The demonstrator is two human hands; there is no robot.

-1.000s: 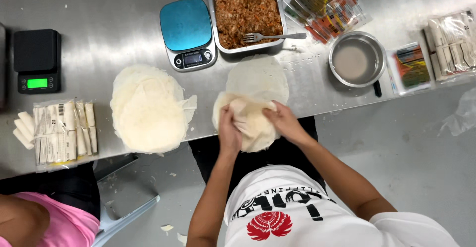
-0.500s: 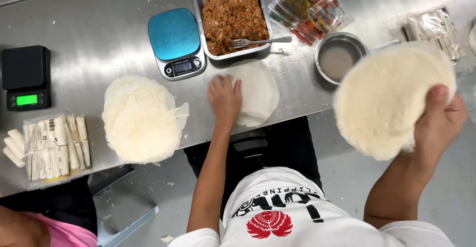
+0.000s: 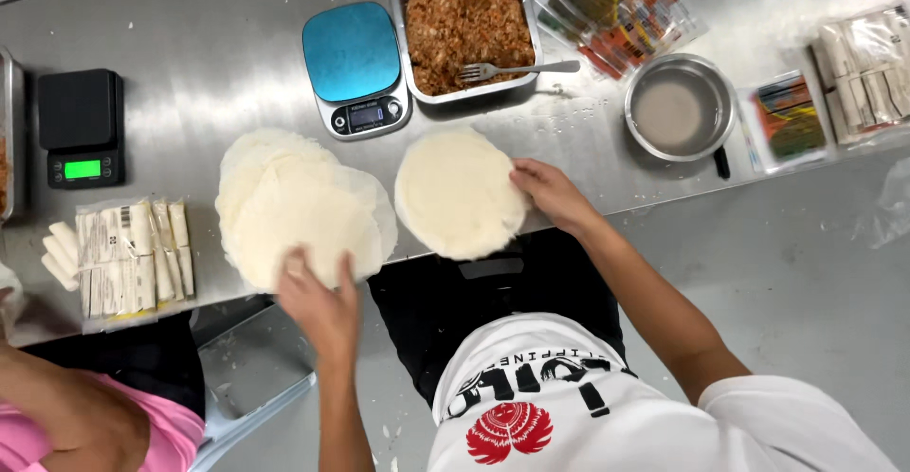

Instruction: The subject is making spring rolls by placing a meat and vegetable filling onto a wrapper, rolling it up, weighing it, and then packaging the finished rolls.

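The left hand [image 3: 322,306] lies flat, fingers spread, on the lower edge of the wrapper stack [image 3: 299,211] at centre left. The right hand [image 3: 550,195], open, touches the right rim of the single wrapper [image 3: 457,190] at centre. Above on the bench [image 3: 190,45] stand a blue scale [image 3: 355,69], a filling tray [image 3: 469,17] with a fork [image 3: 517,69], and a metal bowl [image 3: 680,107].
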